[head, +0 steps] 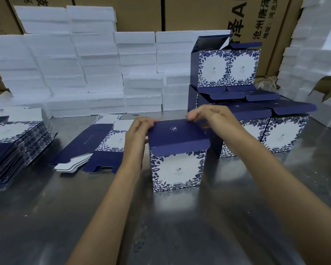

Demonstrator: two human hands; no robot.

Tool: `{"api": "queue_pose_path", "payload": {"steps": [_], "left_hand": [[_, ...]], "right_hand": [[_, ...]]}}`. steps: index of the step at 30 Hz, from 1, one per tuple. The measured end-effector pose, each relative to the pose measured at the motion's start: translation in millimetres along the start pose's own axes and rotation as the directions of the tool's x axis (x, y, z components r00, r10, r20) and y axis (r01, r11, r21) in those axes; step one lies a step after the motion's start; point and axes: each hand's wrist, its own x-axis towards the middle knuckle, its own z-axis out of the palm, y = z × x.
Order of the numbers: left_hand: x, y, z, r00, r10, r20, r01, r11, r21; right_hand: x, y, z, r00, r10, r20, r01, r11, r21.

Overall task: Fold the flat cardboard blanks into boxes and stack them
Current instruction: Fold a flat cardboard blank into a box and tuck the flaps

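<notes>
1. Head view showed one folded box (178, 165) standing upright on the metal table (161, 226), near its middle, with the dark blue lid flap laid across the top and its front lip hanging over the patterned face.
2. The left hand (139, 129) curled its fingers over the lid's far left corner, and the right hand (208, 115) pinched the far right corner; both were closed on the lid. Gripping both back corners likely kept the flap square while its crease was pressed down, so the box appeared nearly finished.
3. A flat blank (96, 144) lay just left of the box, printed side partly up, with a thick pile of blanks (17, 142) further left at the table's edge, probably the supply within the left arm's reach.
4. Finished boxes (256, 131) stood to the right and behind, one more box (227, 67) perched on top with its flaps open. Their raised flaps would probably crowd any box added there.
5. White foam blocks (84, 73) were stacked along the back, with big brown cartons (141, 12) behind them, well apart from the hands.
</notes>
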Motion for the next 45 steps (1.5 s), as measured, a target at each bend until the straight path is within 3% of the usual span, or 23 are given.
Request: {"api": "queue_pose_path", "payload": {"steps": [2,5,9,12,17,21,27,31,35,39,41,45], "left_hand": [[-2,2,-2,0.999,0.033,0.007,-0.033,0.996,0.084],[3,16,3,0.997,-0.056,0.044,0.046,0.981,0.186],[15,43,23,0.988,-0.155,0.020,0.128,0.875,0.467],[18,40,32,0.994,-0.105,0.036,0.061,0.793,0.606],[19,34,33,0.997,-0.043,0.064,-0.007,0.778,0.628],[18,36,33,0.998,-0.054,0.040,0.017,0.779,0.627],[19,34,31,0.996,-0.087,0.015,0.053,0.731,0.680],[16,33,31,0.998,-0.057,-0.012,0.048,0.667,0.743],[14,32,32,0.998,0.005,-0.063,0.051,0.534,0.844],[14,33,33,0.999,0.007,-0.053,0.040,0.541,0.840],[14,33,32,0.998,-0.008,-0.062,0.057,0.543,0.838],[18,34,34,1.000,0.015,-0.012,0.004,0.453,0.892]], "right_hand": [[-1,2,5,0.999,-0.010,0.039,0.013,0.998,-0.065],[6,-2,16,0.999,-0.006,0.038,0.010,0.994,-0.105],[25,-13,33,0.984,0.096,0.147,-0.068,0.980,-0.186],[30,-15,44,0.972,0.145,0.183,-0.096,0.963,-0.253],[29,-11,50,0.979,0.113,0.169,-0.059,0.953,-0.296],[26,-16,49,0.977,0.139,0.163,-0.094,0.961,-0.259],[17,-16,46,0.990,0.112,0.080,-0.078,0.938,-0.339],[11,-20,45,0.992,0.122,0.033,-0.102,0.926,-0.363],[11,-18,43,0.989,0.149,-0.017,-0.144,0.917,-0.371],[10,-18,42,0.989,0.147,-0.001,-0.135,0.905,-0.403],[6,-19,43,0.996,0.073,-0.042,-0.084,0.869,-0.488],[-7,-26,42,0.956,-0.291,0.029,0.225,0.670,-0.707]]}}
